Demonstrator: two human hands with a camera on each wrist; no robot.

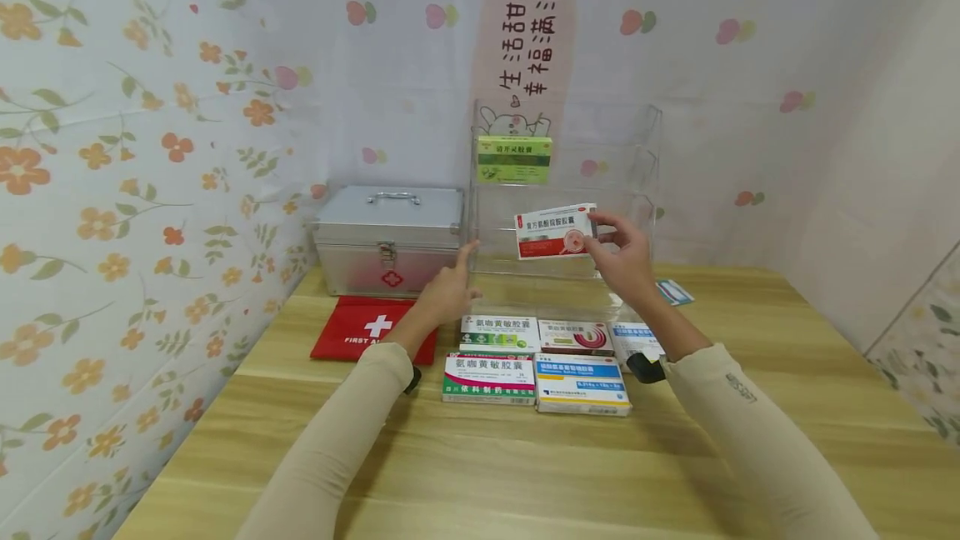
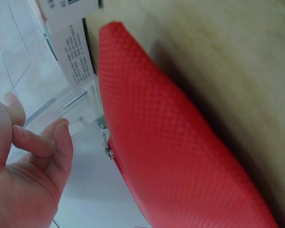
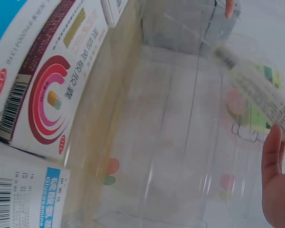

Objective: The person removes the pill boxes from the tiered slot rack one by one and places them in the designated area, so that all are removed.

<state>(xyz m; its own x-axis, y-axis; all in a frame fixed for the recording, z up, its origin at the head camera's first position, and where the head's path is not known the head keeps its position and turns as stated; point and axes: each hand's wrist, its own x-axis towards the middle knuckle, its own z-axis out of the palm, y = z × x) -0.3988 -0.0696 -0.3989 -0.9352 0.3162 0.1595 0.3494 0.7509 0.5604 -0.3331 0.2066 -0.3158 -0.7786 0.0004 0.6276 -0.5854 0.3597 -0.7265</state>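
My right hand (image 1: 621, 261) pinches a white-and-red medicine box (image 1: 555, 232) by its right end, thumb in front. The box is tilted slightly and held before the middle tiers of a clear display rack (image 1: 491, 267). In the right wrist view the box (image 3: 261, 92) shows a printed side. My left hand (image 1: 444, 294) is at the rack's left edge, its index finger extended to the side panel and the other fingers loosely bent, as the left wrist view shows. A green medicine box (image 1: 513, 160) stands on the upper tier, at the left.
Left of the rack stands a silver first-aid case (image 1: 390, 232), with a red first-aid pouch (image 1: 341, 332) before it. Several medicine boxes lie in front, including a green-and-pink one (image 1: 489, 379) and a blue-and-white one (image 1: 582, 384). A small blue-and-white packet (image 1: 673, 292) lies at the right.
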